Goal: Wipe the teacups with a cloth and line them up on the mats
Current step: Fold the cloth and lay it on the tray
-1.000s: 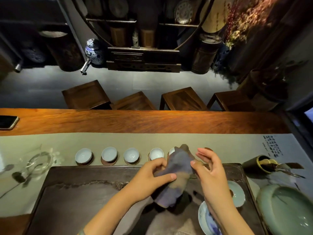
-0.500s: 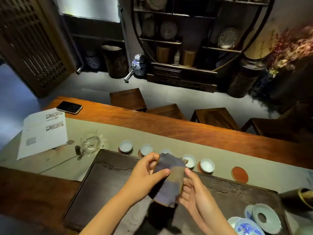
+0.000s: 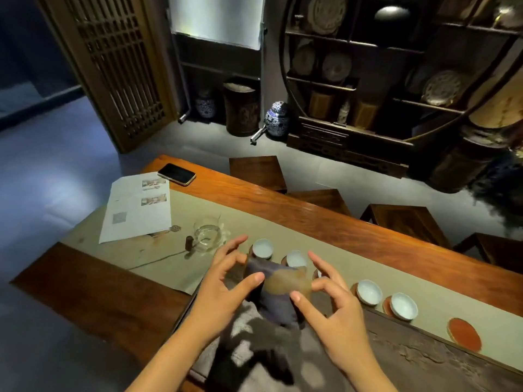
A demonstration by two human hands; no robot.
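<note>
A purple and tan cloth (image 3: pixel 278 290) hangs between my two hands over the dark stone tea tray (image 3: pixel 418 360). My left hand (image 3: pixel 223 281) pinches its left side between thumb and fingers. My right hand (image 3: pixel 329 301) pinches its right side. Behind the cloth, pale teacups stand in a row on round mats on the green runner (image 3: pixel 319 244): one at the left (image 3: pixel 262 248), one beside it (image 3: pixel 296 258), and two further right (image 3: pixel 368 291) (image 3: pixel 403 305). A red mat (image 3: pixel 464 333) at the row's right end bears nothing. The cloth hides part of the row.
A glass pitcher (image 3: pixel 208 236) stands left of the cups. A printed sheet (image 3: pixel 138 206) and a phone (image 3: pixel 177 174) lie at the table's far left. Wooden stools (image 3: pixel 402 219) line the far side of the table. Shelves with plates fill the back wall.
My head has swung left and up, so the cups now run diagonally. Both hands have spread apart on the cloth, which is now stretched between them.
</note>
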